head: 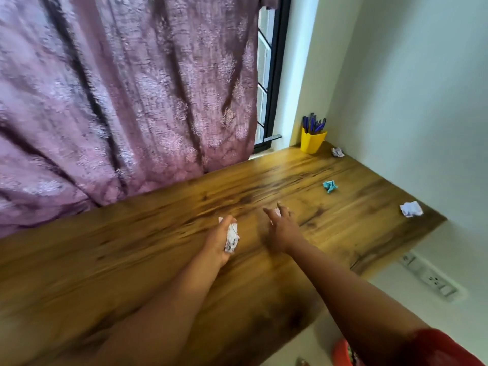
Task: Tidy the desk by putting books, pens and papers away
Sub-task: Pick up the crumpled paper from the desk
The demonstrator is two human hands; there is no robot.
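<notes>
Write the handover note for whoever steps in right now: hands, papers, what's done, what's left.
Left hand: holds a crumpled paper wad in its grip, over the desk.
Right hand: fingers spread, reaching at a small pale scrap mostly hidden behind them; not yet gripped as far as I can tell.
Loose on the desk: teal wad, white wad near the right edge, white wad by the wall.
Done: pens stand in the yellow cup at the back corner.
Left: collect the scrap and three wads, then bin them.
</notes>
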